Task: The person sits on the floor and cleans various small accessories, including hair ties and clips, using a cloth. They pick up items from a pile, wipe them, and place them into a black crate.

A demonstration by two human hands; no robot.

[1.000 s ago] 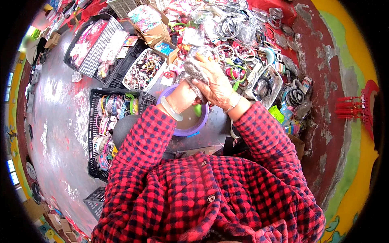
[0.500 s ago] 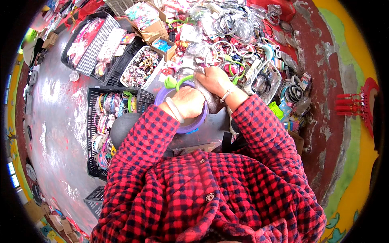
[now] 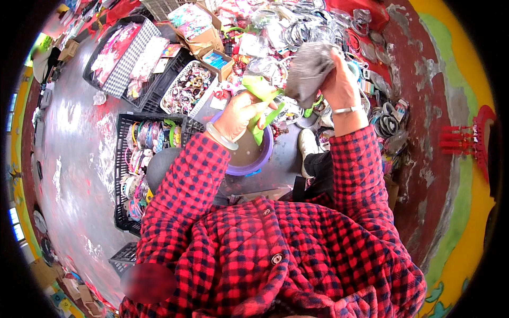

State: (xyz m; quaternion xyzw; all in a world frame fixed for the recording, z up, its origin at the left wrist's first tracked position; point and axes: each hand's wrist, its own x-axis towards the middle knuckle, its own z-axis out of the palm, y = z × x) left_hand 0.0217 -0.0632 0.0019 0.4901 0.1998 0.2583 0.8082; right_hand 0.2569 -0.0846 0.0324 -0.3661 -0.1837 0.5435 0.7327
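Note:
My left hand (image 3: 237, 117) is closed on a bright green headband (image 3: 260, 87) with a wide bow-like end, held above a purple tub (image 3: 245, 169). The tub holds murky-looking water, partly hidden by my hand and the headband. Farther right and higher, my right hand (image 3: 342, 87) grips a grey cloth (image 3: 309, 71) that hangs bunched from the fingers. Cloth and headband come close together but look apart. Beyond both hands lies a heap of hair bands in clear wrappers (image 3: 302, 33).
At left stands a black crate (image 3: 121, 175) full of colourful hair bands. Behind it are a white basket (image 3: 185, 87) of small hair ties, an open carton (image 3: 204, 40) and a checked box (image 3: 124, 61). My shoe (image 3: 306, 151) is right of the tub.
My hands have parted. The right hand has swung up and right with the grey cloth, while the left has raised the green headband, uncovering more of the tub.

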